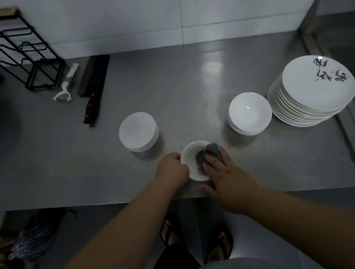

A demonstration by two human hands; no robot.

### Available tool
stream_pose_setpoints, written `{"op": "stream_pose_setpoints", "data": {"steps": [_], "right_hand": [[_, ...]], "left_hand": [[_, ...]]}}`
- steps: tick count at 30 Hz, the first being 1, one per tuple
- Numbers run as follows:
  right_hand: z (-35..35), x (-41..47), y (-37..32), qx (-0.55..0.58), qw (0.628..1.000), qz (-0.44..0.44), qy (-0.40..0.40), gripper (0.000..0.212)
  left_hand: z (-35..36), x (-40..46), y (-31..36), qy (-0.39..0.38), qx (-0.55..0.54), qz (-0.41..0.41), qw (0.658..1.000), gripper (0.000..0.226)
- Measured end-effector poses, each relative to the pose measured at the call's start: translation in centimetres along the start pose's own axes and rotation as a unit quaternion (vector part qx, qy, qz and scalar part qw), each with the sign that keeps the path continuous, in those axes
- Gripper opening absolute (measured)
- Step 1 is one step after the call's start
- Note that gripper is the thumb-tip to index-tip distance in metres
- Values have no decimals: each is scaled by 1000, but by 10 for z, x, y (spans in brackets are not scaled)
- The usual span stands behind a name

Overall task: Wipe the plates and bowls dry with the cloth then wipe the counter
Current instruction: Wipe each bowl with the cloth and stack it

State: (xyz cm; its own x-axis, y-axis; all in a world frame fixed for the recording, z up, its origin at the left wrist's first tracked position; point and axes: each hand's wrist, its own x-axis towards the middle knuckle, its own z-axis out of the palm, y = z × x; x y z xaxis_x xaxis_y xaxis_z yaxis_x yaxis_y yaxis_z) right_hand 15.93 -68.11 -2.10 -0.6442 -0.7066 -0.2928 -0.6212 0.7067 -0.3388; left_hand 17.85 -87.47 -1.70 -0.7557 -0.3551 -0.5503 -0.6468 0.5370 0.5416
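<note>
- Gripping the left rim of a small white ceramic bowl (194, 162), the left hand (173, 170) has its fingers curled round the edge; the right hand (222, 171) presses a crumpled grey cloth (209, 153) into the bowl's inside with flattened fingers, its thumb spread out towards the near edge of the surface.
- How far the cloth reaches under the right palm cannot be made out, and the bowl's right and near sides are covered by that hand.
- Whether the bowl rests on the grey stainless-steel surface (186, 81) or is held just above it is unclear; it sits near the front edge, between the two bowl stacks.
- A steel sink (354, 72) at the right is cut off by the frame edge; its drain shows at the lower right.
- Just left of the sink stands a tall stack of white plates (313, 93), the top one tilted and marked with dark brush-like figures too blurred to read.
- A black wire rack (27, 56) stands at the back left against the pale wall.
- Touching or nearly touching the plates is a short stack of white bowls (249, 113); another stack of white bowls (138, 132) stands well apart on the left.
- A dark-handled cleaver (93, 85) lies beside a white peeler (67, 84) near the rack.
- Dim shapes at the far left edge are too dark to identify.
</note>
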Motion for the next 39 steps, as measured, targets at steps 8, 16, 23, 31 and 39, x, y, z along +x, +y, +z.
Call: {"op": "stream_pose_setpoints", "data": {"steps": [8, 16, 23, 31, 39], "right_hand": [[-29, 23, 34, -156, 975, -147, -66, 90], [-4, 6, 8, -128, 989, -75, -23, 96], [-19, 17, 25, -159, 976, -124, -78, 101], [0, 1, 2, -52, 995, -85, 21, 80], [-9, -2, 26, -60, 991, -117, -14, 92]], "left_hand": [[-11, 16, 14, 63, 104, 74, 990, 23], [7, 5, 2, -23, -143, -116, 983, 20], [-13, 15, 18, 49, 58, 39, 996, 10], [13, -7, 10, -78, -187, -163, 966, 29], [-8, 10, 16, 41, -46, -28, 998, 1]]}}
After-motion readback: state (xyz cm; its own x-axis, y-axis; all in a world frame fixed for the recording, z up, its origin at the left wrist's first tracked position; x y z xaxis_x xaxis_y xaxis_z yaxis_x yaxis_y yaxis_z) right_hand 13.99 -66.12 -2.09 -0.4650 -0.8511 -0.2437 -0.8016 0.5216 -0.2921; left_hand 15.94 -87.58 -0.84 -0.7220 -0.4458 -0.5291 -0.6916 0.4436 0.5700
